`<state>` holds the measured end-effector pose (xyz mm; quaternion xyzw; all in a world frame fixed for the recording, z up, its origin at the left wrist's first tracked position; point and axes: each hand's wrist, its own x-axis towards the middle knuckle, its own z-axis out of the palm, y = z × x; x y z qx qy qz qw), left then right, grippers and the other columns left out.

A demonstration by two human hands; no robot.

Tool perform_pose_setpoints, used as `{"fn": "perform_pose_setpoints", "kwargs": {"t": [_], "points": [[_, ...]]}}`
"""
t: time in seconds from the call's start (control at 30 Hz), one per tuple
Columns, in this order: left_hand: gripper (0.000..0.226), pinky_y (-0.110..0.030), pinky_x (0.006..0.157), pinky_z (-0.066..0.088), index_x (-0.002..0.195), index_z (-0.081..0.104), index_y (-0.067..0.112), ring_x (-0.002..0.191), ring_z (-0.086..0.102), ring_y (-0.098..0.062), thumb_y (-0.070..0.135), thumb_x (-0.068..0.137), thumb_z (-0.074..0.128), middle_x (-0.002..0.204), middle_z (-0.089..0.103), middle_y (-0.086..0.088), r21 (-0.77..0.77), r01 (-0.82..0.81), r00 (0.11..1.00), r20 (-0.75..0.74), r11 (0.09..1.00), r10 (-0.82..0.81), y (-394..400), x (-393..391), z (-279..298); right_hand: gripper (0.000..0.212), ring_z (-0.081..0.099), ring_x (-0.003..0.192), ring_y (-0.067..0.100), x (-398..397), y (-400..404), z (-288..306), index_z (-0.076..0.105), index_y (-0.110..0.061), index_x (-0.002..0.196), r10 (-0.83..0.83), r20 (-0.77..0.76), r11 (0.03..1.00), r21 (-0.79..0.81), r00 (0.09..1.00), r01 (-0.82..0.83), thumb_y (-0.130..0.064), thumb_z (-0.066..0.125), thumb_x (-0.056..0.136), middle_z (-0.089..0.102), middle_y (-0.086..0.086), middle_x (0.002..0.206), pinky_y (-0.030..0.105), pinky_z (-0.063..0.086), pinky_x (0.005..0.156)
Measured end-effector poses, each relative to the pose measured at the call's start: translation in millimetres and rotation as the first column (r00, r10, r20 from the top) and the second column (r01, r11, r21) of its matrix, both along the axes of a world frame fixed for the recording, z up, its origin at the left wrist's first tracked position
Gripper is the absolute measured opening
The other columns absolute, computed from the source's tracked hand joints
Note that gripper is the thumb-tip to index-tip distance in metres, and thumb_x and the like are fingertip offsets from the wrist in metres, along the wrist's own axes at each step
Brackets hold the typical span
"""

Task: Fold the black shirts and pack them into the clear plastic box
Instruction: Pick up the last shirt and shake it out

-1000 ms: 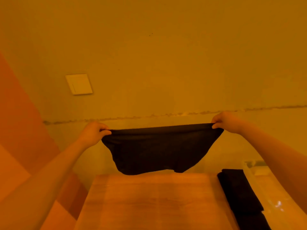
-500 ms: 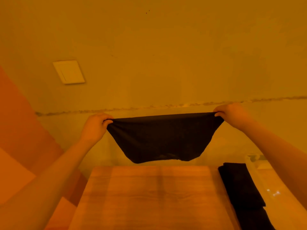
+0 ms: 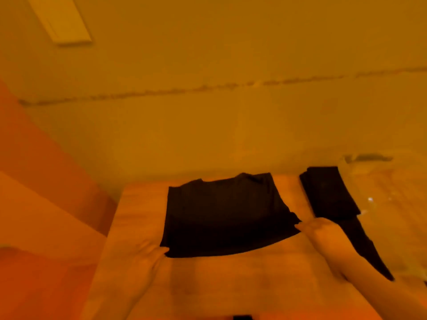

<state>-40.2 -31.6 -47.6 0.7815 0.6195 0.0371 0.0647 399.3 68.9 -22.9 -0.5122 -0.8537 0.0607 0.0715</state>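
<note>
1. Black shirt [image 3: 224, 213] now lies flat on the wooden counter [image 3: 231, 280]; 0.5 s ago it hung in the air, stretched betw. both hands above the counter's far edge. Collar end points toward the wall.
2. Left hand [image 3: 147, 257] at the shirt's near-left corner; right hand [image 3: 323, 234] at the near-right corner. Both blurred. Left grip: looks pinched on the corner, fingers partly under cloth. Right grip: fingertips touch the hem edge, but cannot tell whether clenched on it or released.
3. Head cam tilted down vs. prior frames; wall switch [image 3: 61, 19] moved up toward the top-left of view.
4. Folded black shirts [image 3: 328, 192], dark stack, on the counter to the right, just beside the clear plastic box [image 3: 388, 204]. Box wall faint; contents not readable.
5. Judgement: lay-down step done, shirt spread for folding. Next prob. sides inward, then halve. Nothing seen inside the box, so packing seems still pending.
6. Risk: near-right hem sits rumpled; smooth before folding.
</note>
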Motion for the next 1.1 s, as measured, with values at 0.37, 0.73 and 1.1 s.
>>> {"fn": "perform_pose_setpoints", "kwargs": {"t": [0.37,0.73,1.1], "points": [[0.066,-0.016,0.052,0.048,0.067,0.071,0.03,0.055,0.063,-0.006,0.045,0.099,0.015,0.064,0.066,0.013,-0.132,-0.036,0.997,0.067,0.991,0.045,-82,9,-64,0.02,0.063,0.047,0.016,17,-95,-71,0.072,-0.021,0.057,-0.032,0.278,0.982,-0.17,0.96,0.082,-0.016,0.087,0.046,0.068,-0.001,0.059,0.03,0.052,0.051],[0.048,-0.034,0.096,0.041,0.133,0.048,0.013,0.123,0.046,-0.025,0.03,0.09,0.058,0.134,0.05,-0.01,-0.318,-0.654,0.557,0.412,0.687,0.721,141,35,-36,0.053,0.04,0.131,0.022,-75,100,-55,0.046,-0.015,0.136,-0.221,0.073,0.936,-0.263,0.973,0.233,-0.04,0.055,0.09,0.045,0.005,0.141,0.034,0.034,0.106],[0.024,-0.037,0.098,0.037,0.104,0.068,0.016,0.116,0.046,-0.027,0.031,0.086,0.064,0.117,0.057,-0.009,-0.225,-0.701,0.592,0.345,0.676,0.728,187,50,-70,0.013,0.066,0.089,0.029,-91,136,-101,0.073,-0.004,0.09,-0.171,-0.245,0.985,-0.046,0.954,0.164,-0.005,0.073,0.077,0.07,0.011,0.094,0.041,0.045,0.08]]}}
